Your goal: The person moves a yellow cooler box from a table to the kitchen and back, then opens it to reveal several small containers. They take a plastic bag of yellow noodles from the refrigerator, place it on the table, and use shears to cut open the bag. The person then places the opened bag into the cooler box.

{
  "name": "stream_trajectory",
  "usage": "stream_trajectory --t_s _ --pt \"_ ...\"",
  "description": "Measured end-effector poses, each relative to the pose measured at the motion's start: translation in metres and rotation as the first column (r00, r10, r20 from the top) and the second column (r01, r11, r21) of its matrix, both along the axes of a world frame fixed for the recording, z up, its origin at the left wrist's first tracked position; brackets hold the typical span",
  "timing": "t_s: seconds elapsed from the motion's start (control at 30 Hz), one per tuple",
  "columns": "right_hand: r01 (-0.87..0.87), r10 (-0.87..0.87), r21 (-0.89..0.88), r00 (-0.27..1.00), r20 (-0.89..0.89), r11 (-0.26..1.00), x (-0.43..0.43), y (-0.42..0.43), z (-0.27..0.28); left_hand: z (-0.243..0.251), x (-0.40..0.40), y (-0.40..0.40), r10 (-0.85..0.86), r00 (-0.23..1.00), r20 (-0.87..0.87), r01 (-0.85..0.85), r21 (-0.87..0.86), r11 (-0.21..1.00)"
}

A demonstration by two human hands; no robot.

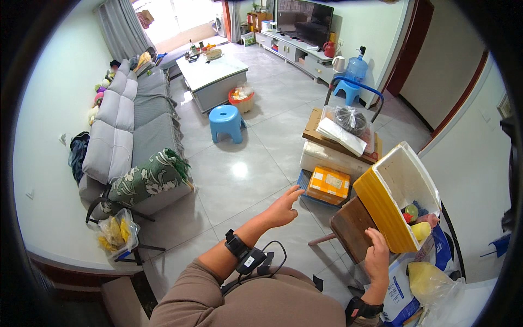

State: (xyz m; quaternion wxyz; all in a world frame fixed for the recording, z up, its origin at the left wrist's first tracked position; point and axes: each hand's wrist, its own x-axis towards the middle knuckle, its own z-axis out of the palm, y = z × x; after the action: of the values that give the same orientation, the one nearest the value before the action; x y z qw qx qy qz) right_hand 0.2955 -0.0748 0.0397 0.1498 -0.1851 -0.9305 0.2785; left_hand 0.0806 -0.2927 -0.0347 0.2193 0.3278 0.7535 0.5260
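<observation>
My left hand (284,207) reaches forward over the floor with nothing in it, its fingers extended near a small orange-taped carton (329,185). That carton lies on the blue platform (303,184) of a hand trolley. Fingers up and holding nothing, my right hand (376,255) is beside a yellow-sided foam box (382,208); whether it touches the box I cannot tell. The box stands tilted on a brown wooden seat (349,225), its white inside showing. Inside are a yellow bottle (421,231), a pinkish bottle (430,220) and a green-lidded jar (411,211).
Behind the taped carton, the trolley bears a white foam box (331,157) and a bagged dark item (349,120) under its blue handle (359,81). A blue plastic stool (226,124) stands ahead. To the left runs a grey sofa (153,110); bags (433,282) lie at right.
</observation>
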Motion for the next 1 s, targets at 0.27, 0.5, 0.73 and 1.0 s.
stream_trajectory --t_s 0.27,0.5,0.73,1.0 --pt "0.332 -0.294 -0.229 0.937 0.187 0.915 0.016 -0.004 -0.012 -0.023 -0.030 0.039 -0.375 0.923 0.087 0.379 -0.044 0.924" --pt "0.503 -0.528 -0.223 0.846 -0.069 0.835 0.061 0.021 -0.024 -0.004 -0.023 0.139 -0.594 0.796 0.113 0.594 -0.329 0.734" --pt "0.738 -0.929 -0.566 0.319 -0.189 0.368 0.192 0.099 -0.089 -0.006 0.056 0.251 -0.852 0.522 0.047 0.834 -0.240 0.498" --pt "0.699 -0.891 -0.613 0.077 -0.448 0.369 0.237 0.242 -0.147 0.012 0.169 0.370 -0.904 0.427 -0.005 0.866 -0.286 0.410"
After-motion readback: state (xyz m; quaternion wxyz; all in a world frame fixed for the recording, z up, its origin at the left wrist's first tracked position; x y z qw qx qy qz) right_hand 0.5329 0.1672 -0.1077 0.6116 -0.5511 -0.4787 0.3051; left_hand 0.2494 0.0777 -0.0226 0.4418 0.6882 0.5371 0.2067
